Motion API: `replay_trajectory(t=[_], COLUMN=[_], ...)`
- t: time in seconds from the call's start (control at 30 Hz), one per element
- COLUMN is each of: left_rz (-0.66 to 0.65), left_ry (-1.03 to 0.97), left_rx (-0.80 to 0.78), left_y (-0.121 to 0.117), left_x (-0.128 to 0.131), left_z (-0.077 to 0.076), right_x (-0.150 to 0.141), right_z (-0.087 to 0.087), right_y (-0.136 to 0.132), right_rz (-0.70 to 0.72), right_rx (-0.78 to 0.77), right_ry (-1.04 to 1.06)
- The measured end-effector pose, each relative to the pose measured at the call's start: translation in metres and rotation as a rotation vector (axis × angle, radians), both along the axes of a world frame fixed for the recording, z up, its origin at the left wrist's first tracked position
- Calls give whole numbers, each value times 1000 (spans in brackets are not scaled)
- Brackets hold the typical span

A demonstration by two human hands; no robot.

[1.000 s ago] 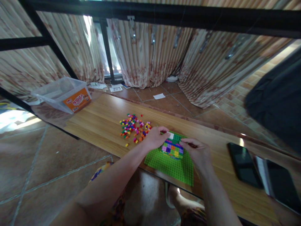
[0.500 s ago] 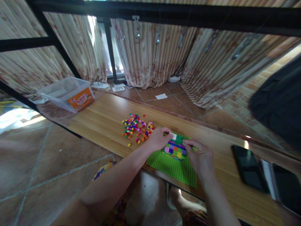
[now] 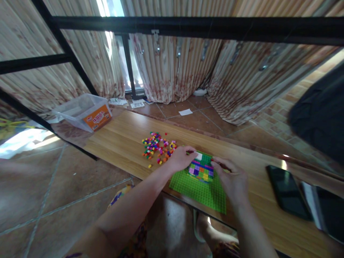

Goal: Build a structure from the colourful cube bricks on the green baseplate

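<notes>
A green studded baseplate [image 3: 197,191] lies on the wooden table, bearing a low block of multicoloured toy bricks [image 3: 201,171]. A small white piece [image 3: 199,156] shows at the block's far left corner. Beside it is my left hand [image 3: 183,157], its thumb and fingers pinched together; whether they grip anything is hidden. My right hand [image 3: 233,177] is at the block's far right corner, thumb and forefinger closed together. A tiny reddish spot shows at those fingertips, too small to name. Left of the baseplate lies a loose pile of small coloured bricks [image 3: 153,143].
A clear plastic box [image 3: 77,114] with an orange label stands at the table's far left end. On the right lie a black phone-like device [image 3: 287,191] and another dark flat object [image 3: 330,211]. Curtains, a black metal frame and papers on the floor [image 3: 185,112] are beyond the table.
The view has shifted slightly, so the scene sits a little lower and further right. Both hands stay at the brick block; a reddish spot now shows by my right fingertips.
</notes>
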State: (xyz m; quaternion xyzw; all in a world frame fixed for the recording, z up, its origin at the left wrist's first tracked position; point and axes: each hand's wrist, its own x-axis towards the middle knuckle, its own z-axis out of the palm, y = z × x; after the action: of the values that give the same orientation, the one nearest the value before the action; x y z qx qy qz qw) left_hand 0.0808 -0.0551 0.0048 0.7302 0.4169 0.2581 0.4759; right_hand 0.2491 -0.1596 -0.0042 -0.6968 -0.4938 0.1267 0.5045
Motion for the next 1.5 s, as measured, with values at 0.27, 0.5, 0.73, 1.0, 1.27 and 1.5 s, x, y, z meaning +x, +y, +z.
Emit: replay_trajectory(t=[0.27, 0.5, 0.73, 1.0, 1.27, 1.5], left_rz=[22, -6, -20, -4, 30, 58], left_ry=[-35, -13, 38, 21, 23, 38], left_rx=[13, 24, 3, -3, -19, 4], left_y=[9, 6, 2, -1, -3, -5], left_x=[-6, -5, 0, 10, 15, 10], left_z=[0, 0, -3, -8, -8, -7], right_x=[19, 11, -5, -8, -7, -8], right_z=[1, -7, -11, -18, -21, -20], right_y=[5, 12, 18, 25, 25, 23], right_rz=[-205, -85, 9, -6, -25, -63], right_rx=[-48, -182, -165, -170, -163, -163], right_ry=[135, 255, 520, 406, 399, 425])
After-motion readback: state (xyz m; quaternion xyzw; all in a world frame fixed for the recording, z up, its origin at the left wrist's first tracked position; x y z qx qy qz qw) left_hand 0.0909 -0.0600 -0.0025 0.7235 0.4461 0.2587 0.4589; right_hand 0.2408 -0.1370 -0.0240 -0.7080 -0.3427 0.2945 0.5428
